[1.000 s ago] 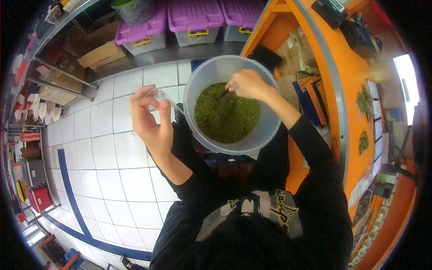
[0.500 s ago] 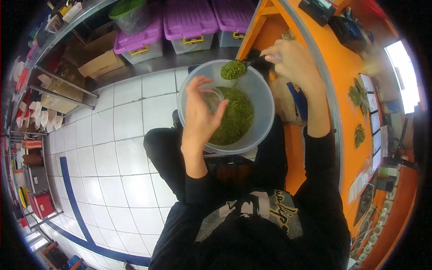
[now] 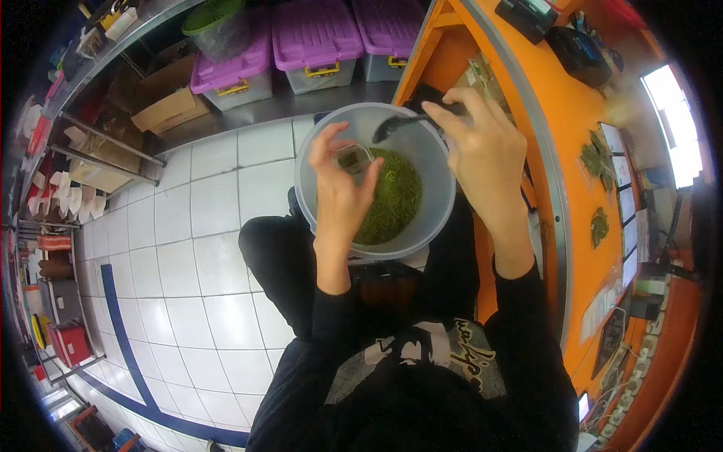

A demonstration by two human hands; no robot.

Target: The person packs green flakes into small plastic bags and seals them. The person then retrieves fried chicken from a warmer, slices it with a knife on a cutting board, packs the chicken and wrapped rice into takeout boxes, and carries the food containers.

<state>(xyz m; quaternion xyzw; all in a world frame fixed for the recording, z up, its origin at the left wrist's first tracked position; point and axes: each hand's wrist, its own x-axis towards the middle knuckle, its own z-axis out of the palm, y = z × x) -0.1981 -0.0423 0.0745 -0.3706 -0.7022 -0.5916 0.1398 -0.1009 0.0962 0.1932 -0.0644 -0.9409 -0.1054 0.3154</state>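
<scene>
A large translucent plastic tub sits between my knees, with finely shredded green leaf at its bottom. Over its left side, my left hand is curled around a small clear plastic bag, whose mouth is spread between thumb and fingers. Some green shows in the bag, though the hand hides much of it. My right hand grips the handle of a black spoon from the tub's right side. The spoon's head is tipped down near the bag's mouth, and no heap of leaf shows on it.
An orange desk with a metal edge runs along my right, bearing small bags of green leaf. Purple-lidded storage boxes, a cardboard box and a bucket of green leaf stand ahead on a metal shelf.
My right hand has come lower and turned over, tipping the spoon towards the bag. The green heap on the spoon is gone. My left hand has shifted slightly right.
</scene>
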